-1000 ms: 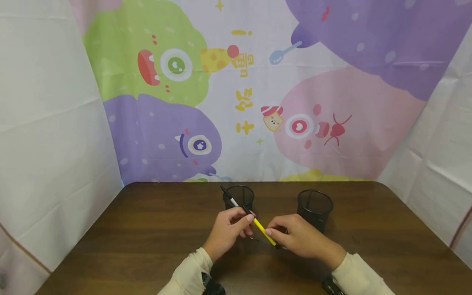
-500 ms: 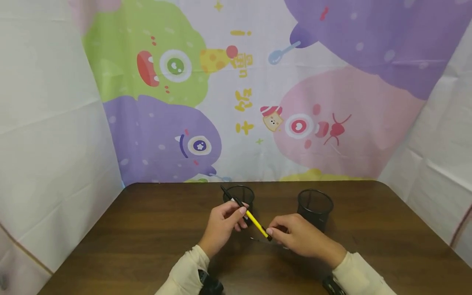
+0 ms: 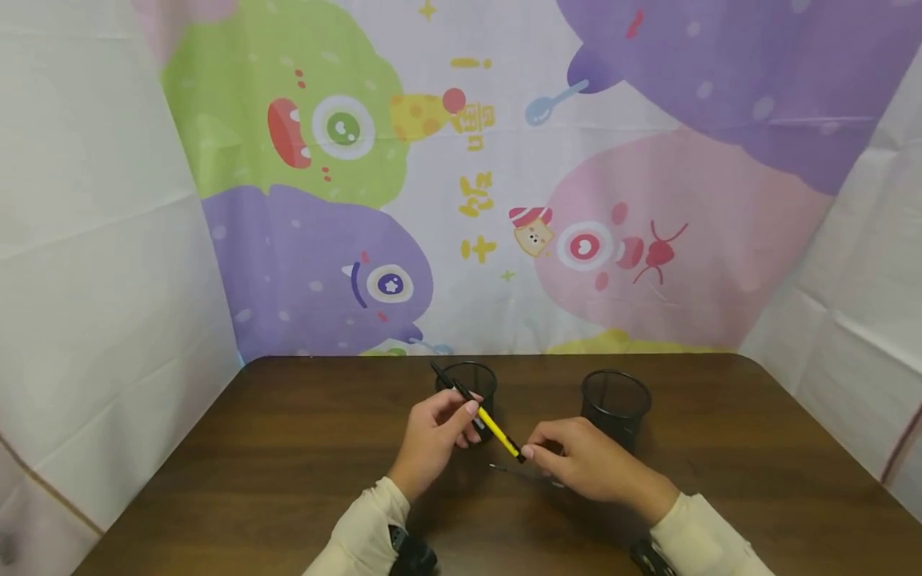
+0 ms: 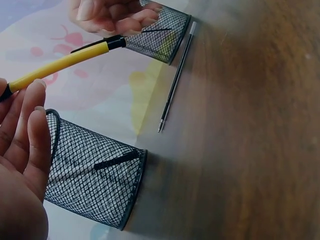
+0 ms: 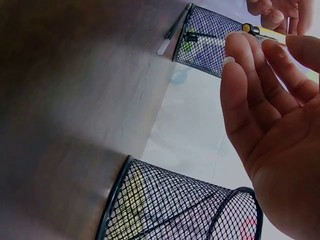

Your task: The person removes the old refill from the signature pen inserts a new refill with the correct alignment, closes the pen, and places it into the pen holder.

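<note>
My left hand [image 3: 432, 440] pinches a yellow pen [image 3: 497, 430] with black ends, tilted down to the right above the table. Beside the pen's lower black end, my right hand [image 3: 591, 464] has loosely bent fingers and a parted thumb. In the left wrist view nothing shows between them; whether a fingertip touches the pen end is hard to tell. A thin dark pen refill [image 4: 177, 75] with a pale end lies on the table below, partly covered by my right hand in the head view. Behind my left hand stands a black mesh pen cup [image 3: 487, 386].
A second black mesh pen cup [image 3: 615, 404] stands behind my right hand. One black-and-white pen [image 3: 441, 374] leans in the left cup. The brown wooden table [image 3: 302, 432] ends at a cartoon-printed cloth [image 3: 490, 312], with white cloth walls at both sides.
My left hand has drawn the yellow pen up and to the left, so its lower end has slid past my right fingertips. My right hand has stayed almost still.
</note>
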A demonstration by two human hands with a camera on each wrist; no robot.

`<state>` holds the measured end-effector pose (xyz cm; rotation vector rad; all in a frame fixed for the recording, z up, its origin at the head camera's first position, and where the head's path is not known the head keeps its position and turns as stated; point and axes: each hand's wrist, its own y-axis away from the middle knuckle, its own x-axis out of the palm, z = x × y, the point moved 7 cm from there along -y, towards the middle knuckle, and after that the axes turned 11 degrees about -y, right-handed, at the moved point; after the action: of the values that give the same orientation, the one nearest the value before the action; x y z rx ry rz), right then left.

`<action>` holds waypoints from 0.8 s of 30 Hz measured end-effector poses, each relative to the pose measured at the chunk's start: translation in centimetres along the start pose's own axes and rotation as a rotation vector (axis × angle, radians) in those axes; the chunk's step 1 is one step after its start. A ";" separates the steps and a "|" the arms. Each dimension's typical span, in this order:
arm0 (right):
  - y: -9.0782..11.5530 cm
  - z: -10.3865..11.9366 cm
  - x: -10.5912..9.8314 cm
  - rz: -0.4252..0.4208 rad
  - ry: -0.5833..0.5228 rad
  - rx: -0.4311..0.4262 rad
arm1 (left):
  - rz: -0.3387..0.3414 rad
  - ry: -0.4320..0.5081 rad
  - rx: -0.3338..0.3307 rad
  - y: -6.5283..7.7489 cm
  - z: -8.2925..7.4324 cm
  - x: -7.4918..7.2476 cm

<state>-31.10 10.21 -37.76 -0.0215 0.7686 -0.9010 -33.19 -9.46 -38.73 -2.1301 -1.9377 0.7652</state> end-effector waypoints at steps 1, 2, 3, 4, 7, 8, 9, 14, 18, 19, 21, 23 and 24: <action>0.0 0.0 0.0 -0.001 0.001 -0.002 | -0.002 0.003 -0.002 0.0 0.0 0.0; 0.0 0.0 0.0 -0.003 0.000 -0.003 | -0.004 0.004 -0.001 0.0 -0.1 0.0; 0.0 0.0 0.0 -0.004 -0.001 -0.003 | -0.006 0.005 -0.002 -0.1 -0.2 -0.1; 0.0 0.0 0.0 -0.006 -0.001 -0.002 | -0.010 0.004 -0.001 -0.1 -0.2 -0.1; 0.0 -0.1 0.0 -0.004 -0.005 0.007 | -0.025 0.003 -0.007 -0.3 -0.3 -0.3; 0.0 -0.2 0.1 -0.002 -0.006 0.010 | -0.030 0.005 -0.010 -0.3 -0.2 -0.4; 0.0 -0.2 0.1 -0.001 -0.005 0.012 | -0.034 0.005 -0.015 -0.3 -0.2 -0.5; 0.0 -0.1 0.1 0.006 -0.002 0.011 | -0.047 0.002 -0.033 -0.5 -0.3 -0.9; 0.0 -0.1 0.1 0.015 -0.003 0.020 | -0.080 -0.003 -0.034 -0.8 -0.6 -1.6; 0.0 -0.1 0.1 0.018 -0.001 0.022 | -0.089 -0.003 -0.032 -0.9 -0.6 -1.7; 0.0 -0.1 0.2 0.023 0.000 0.026 | -0.110 0.002 -0.025 -1.1 -0.6 -2.1; 0.0 0.0 0.2 0.023 0.004 0.023 | -0.131 0.013 -0.019 -1.3 -0.6 -2.5; 0.0 0.0 0.2 0.022 0.006 0.021 | -0.143 0.020 -0.018 -1.4 -0.6 -2.7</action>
<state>-31.00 10.10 -37.89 0.0085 0.7635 -0.8882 -34.24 -11.71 -36.87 -1.9753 -2.0668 0.6998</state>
